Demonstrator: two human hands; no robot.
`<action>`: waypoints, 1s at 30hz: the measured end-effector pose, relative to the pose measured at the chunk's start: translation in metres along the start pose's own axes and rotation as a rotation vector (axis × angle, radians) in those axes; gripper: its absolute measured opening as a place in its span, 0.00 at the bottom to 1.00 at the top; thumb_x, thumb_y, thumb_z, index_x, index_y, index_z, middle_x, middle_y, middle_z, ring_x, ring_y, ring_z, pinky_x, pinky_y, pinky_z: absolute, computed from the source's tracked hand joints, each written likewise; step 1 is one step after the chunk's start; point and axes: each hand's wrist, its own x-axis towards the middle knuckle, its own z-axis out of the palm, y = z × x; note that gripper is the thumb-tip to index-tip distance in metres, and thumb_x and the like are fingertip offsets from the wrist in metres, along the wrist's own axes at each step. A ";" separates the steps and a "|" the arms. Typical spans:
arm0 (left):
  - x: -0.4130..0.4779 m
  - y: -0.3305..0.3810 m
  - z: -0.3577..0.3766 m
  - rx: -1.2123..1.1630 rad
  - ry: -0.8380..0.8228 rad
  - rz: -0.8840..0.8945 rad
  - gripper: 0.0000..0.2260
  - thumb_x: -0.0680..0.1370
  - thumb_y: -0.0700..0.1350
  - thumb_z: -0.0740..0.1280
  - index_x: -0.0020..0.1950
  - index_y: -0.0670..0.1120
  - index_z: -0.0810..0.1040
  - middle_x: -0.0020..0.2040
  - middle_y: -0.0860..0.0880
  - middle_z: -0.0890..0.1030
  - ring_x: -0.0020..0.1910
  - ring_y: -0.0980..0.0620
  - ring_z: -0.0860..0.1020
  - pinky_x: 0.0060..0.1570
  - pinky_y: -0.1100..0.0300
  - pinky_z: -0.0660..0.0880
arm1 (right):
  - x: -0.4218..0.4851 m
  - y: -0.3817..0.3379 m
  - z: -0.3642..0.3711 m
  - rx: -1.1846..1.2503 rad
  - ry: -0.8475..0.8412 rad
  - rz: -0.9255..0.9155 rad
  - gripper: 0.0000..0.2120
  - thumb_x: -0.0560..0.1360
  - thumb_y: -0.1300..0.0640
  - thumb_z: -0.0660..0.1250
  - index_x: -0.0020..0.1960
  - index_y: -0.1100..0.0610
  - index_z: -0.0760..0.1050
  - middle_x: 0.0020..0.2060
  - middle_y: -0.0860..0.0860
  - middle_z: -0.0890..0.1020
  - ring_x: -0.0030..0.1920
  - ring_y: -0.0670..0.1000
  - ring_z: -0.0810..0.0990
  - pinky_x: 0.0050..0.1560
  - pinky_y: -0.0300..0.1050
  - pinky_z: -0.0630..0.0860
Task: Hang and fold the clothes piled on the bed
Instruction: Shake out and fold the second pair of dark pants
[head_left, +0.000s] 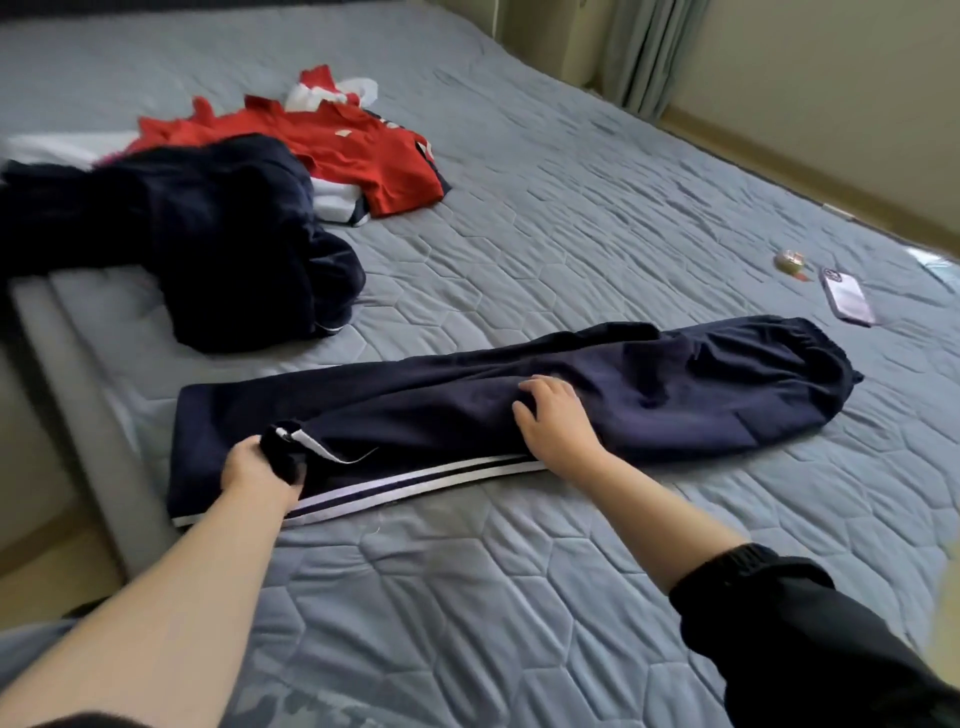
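Observation:
Navy track pants with white side stripes lie stretched across the grey quilted bed, legs doubled over each other, waistband to the right. My left hand grips a bunched fold of the pants near the leg cuffs. My right hand presses flat on the middle of the pants with its fingers spread. Further back lies a crumpled dark navy garment, and behind it a red shirt on top of white clothes.
A phone in a purple case and a small round trinket lie on the bed at the right. The bed's left edge drops to the floor. A wall and a curtain run along the far right side.

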 end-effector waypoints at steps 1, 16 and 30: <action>0.001 0.006 -0.003 0.022 0.065 0.023 0.06 0.75 0.40 0.60 0.42 0.48 0.75 0.38 0.50 0.76 0.38 0.52 0.76 0.35 0.60 0.73 | -0.001 -0.006 0.008 -0.005 -0.022 -0.010 0.21 0.79 0.50 0.61 0.68 0.59 0.70 0.68 0.56 0.71 0.71 0.55 0.64 0.72 0.47 0.58; -0.011 0.036 -0.009 1.026 -0.032 1.467 0.22 0.64 0.30 0.56 0.49 0.42 0.84 0.47 0.43 0.80 0.52 0.40 0.75 0.55 0.50 0.73 | -0.004 -0.041 0.066 -0.089 -0.042 -0.172 0.23 0.74 0.54 0.64 0.67 0.61 0.70 0.67 0.56 0.72 0.67 0.56 0.68 0.69 0.47 0.63; 0.003 0.035 -0.008 0.257 -0.192 0.331 0.09 0.76 0.34 0.61 0.51 0.46 0.75 0.42 0.46 0.78 0.40 0.49 0.78 0.40 0.57 0.74 | 0.005 -0.072 0.064 -0.291 0.099 -0.490 0.16 0.62 0.69 0.68 0.49 0.63 0.78 0.42 0.57 0.81 0.43 0.60 0.79 0.52 0.52 0.73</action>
